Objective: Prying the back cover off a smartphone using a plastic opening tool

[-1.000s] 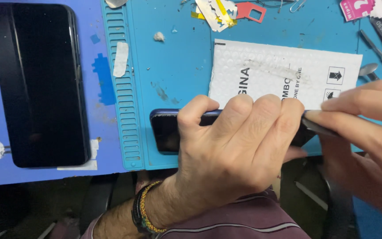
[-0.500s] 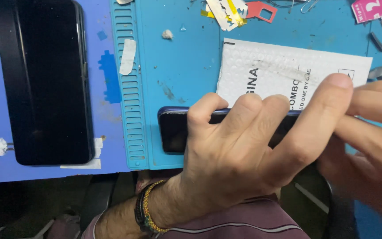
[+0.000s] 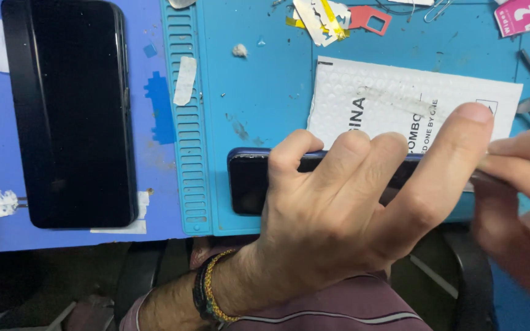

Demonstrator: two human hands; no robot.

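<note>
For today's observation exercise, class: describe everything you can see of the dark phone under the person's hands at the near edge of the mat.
The dark phone is a slim slab with rounded corners, a bluish rim and a glossy black face. It lies crosswise at the near edge of the blue work mat, its left end showing and the rest hidden. The left hand covers it, fingers curled over its far edge. The right hand, blurred, meets it at its right end. Just behind it lies a white padded envelope.
</note>
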